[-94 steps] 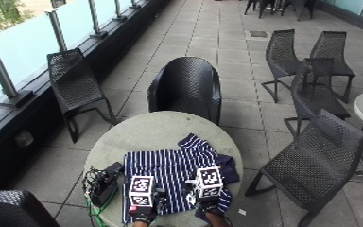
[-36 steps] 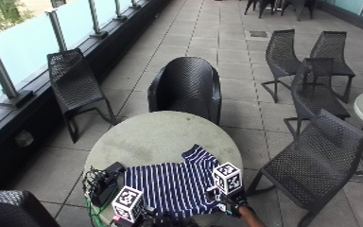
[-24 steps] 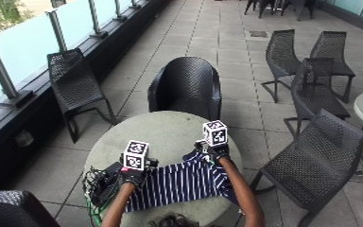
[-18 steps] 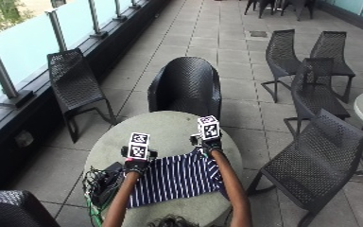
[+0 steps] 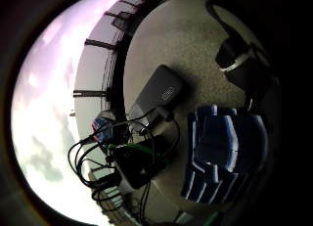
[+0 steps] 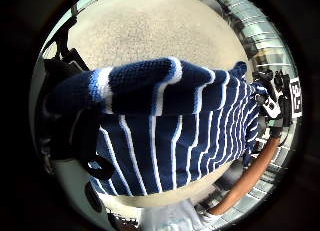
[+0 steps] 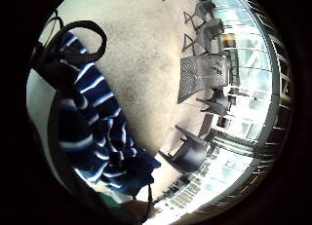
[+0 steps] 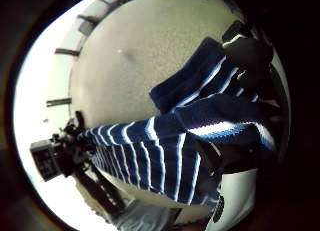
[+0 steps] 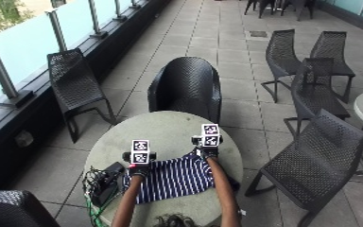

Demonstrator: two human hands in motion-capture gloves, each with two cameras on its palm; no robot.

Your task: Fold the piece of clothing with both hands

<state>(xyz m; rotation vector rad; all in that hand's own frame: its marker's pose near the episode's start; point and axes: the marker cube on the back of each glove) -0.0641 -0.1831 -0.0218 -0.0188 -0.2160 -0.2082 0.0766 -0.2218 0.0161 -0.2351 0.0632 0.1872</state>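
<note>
A navy jumper with white stripes [image 9: 175, 179] lies on the round grey table [image 9: 162, 130], near the person's edge. My left hand [image 9: 137, 171] holds its far left edge and my right hand [image 9: 208, 152] its far right edge, a little further out. In the left thumb side palm view a doubled edge of the jumper [image 6: 175, 136] runs across close to the palm, with the right hand [image 6: 272, 103] at its other end. The right thumb side palm view shows the jumper [image 8: 165, 151] stretched between both hands, gloved fingers [image 8: 250, 56] curled on the cloth.
A dark power bank [image 5: 159, 91] and a tangle of cables and small devices [image 9: 106, 182] lie on the table beside the left hand. A black chair [image 9: 187, 87] stands beyond the table and another [image 9: 320, 161] to its right. The table's far half is bare.
Both hands have moved from the table's near edge out over the jumper, carrying its near part away from the person. The striped patch now looks shorter.
</note>
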